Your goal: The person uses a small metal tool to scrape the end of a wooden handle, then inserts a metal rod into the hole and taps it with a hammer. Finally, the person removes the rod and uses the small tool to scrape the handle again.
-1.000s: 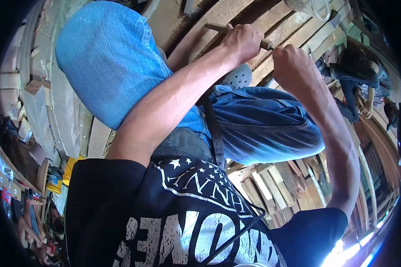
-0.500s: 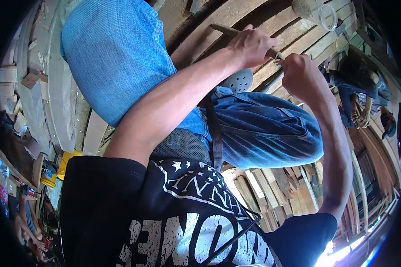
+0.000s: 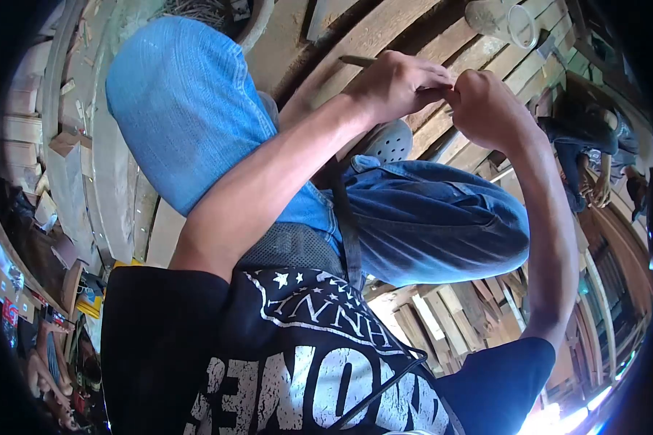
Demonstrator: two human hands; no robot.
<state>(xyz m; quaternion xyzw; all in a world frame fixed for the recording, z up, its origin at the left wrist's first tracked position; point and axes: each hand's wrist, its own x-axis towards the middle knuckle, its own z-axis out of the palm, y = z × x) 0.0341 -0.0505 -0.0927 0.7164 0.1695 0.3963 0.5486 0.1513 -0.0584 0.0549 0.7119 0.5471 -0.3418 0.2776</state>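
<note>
Two hands meet beyond the clog (image 3: 390, 142): left hand (image 3: 403, 85) clamped on the stick (image 3: 357, 61), right hand (image 3: 484, 109) curled closed, contents hidden. We read N and O on the shirt (image 3: 159, 341). Earlier we saw stick between them; now fingers cover it.

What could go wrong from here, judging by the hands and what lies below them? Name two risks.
The right hand, its fingers curled, meets the fingertips of the left hand, which grips a slim rod. A slip there could nip or scrape a finger; what the right hand pinches is hidden.

Both hands look raised, with no visible rest beneath them, so a dropped rod might land on the shoe or fall into the dark gaps between the boards.
</note>
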